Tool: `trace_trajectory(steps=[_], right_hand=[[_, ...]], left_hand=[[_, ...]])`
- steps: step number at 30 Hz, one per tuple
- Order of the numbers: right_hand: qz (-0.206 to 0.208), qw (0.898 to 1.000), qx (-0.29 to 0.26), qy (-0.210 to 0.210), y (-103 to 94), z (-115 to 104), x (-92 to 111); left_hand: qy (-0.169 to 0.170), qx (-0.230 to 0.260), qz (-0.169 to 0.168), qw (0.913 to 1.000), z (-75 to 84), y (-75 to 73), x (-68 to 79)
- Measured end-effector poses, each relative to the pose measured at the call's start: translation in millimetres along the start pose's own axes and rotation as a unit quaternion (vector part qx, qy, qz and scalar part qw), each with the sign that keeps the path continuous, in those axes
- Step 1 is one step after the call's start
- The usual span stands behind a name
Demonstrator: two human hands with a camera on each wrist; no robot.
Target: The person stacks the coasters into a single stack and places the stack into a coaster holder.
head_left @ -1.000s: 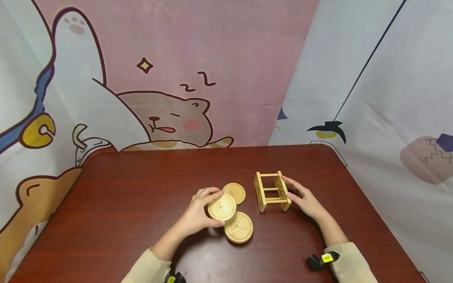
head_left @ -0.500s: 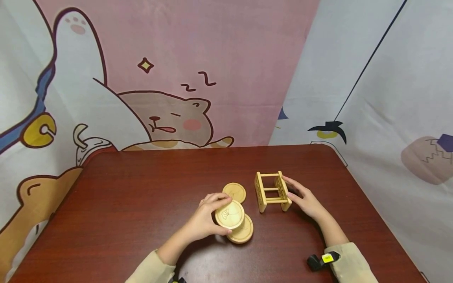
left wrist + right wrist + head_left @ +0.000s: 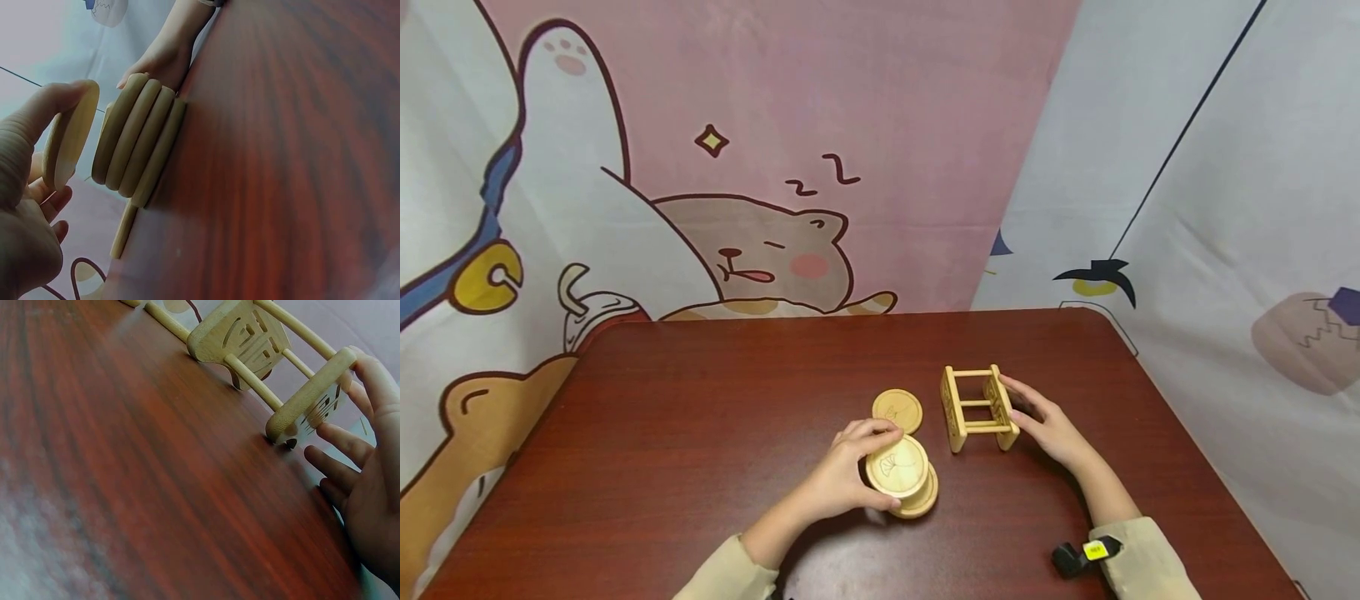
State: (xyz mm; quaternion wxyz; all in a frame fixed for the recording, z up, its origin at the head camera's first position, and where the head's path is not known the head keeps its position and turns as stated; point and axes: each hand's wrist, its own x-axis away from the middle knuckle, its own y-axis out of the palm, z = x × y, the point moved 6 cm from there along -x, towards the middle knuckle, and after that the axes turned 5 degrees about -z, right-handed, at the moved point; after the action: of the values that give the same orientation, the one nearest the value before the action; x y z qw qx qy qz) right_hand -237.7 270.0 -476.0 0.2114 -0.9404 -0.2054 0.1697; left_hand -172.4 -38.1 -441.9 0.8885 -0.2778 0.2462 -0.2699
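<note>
My left hand [image 3: 848, 473] grips a round wooden coaster [image 3: 897, 467] by its edge, thumb on the near side and fingers on the far side. Its face bears a ginkgo-leaf engraving. Below it, a stack of coasters [image 3: 922, 502] is partly covered in the head view; from the left wrist, several discs of the stack [image 3: 137, 140] show, with a gap to the held coaster [image 3: 74, 137]. Another coaster [image 3: 897, 410] lies flat just beyond. My right hand [image 3: 1051, 425] holds the right side panel of a slatted wooden coaster rack [image 3: 975, 403], its fingertips at the panel's edge [image 3: 312, 394].
All of this rests on a dark red-brown wooden table [image 3: 715, 400]. Behind it hangs a cartoon-printed cloth [image 3: 910, 150]. A black strap device [image 3: 1078, 557] sits at the right wrist.
My left hand has carried the coaster to the right and toward me, so it now overlaps the near stack. The right hand and the rack stay in place.
</note>
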Motion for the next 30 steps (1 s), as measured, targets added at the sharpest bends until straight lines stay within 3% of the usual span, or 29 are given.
trace_trajectory(steps=[10,16,30], right_hand=[[0.001,1.000,0.004,0.000,0.2,-2,1],[0.000,1.000,0.000,-0.001,0.4,0,1],[-0.004,1.000,-0.007,-0.008,0.5,0,0]], left_hand=[[0.005,-0.001,-0.015,0.9999,2.2,7.9,1.0],[-0.007,0.017,-0.034,0.9992,1.5,12.8,0.9],[-0.022,0.010,-0.050,0.9985,-0.4,18.3,1.3]])
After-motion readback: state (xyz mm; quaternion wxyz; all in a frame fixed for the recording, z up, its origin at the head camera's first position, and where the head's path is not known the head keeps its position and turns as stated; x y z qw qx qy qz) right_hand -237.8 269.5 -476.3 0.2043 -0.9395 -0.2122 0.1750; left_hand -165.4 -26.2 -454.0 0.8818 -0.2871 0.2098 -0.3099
